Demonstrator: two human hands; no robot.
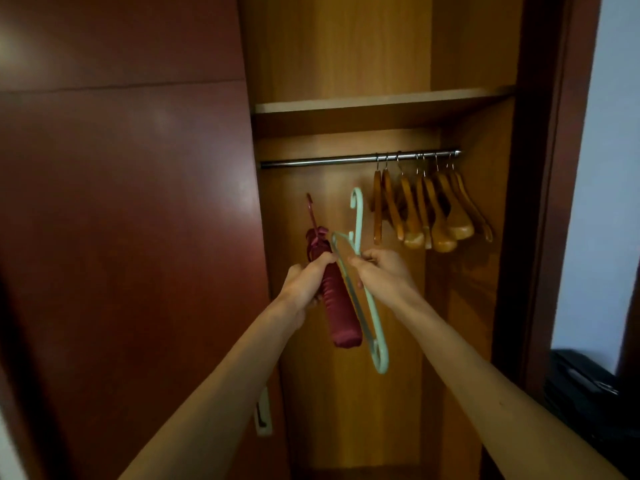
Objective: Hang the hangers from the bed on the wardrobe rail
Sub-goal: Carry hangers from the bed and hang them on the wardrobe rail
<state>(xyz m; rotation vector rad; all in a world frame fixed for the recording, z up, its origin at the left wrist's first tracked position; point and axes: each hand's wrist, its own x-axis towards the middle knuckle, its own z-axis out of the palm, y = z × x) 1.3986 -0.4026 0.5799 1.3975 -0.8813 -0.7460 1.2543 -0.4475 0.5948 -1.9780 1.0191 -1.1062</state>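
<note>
**2 hangers in hand, rail waiting above**

The person stands at the open wardrobe with both hands raised below the rail [360, 158]. The left hand [304, 282] is wrapped around a maroon padded hanger [337, 299], its hook pointing up. The right hand [384, 268] pinches a pale green plastic hanger [367, 306] near its neck, hook also up. The 2 hangers sit touching or nearly so, side by side, and may be crossed or caught on one another; the view does not settle it.

A cluster of wooden hangers [429, 209] already hangs at the right end of the rail, so the left stretch is bare.

To do this step well, I would first draw the hands apart so the 2 hangers come free, then lift 1 at a time. The green hanger is nearer the bare rail section: raise its hook above the bar, bring it over, and lower until it seats. Keep the hook opening facing the same way as the wooden ones. The satin padding could slip, so a firm hold suits it.
</note>
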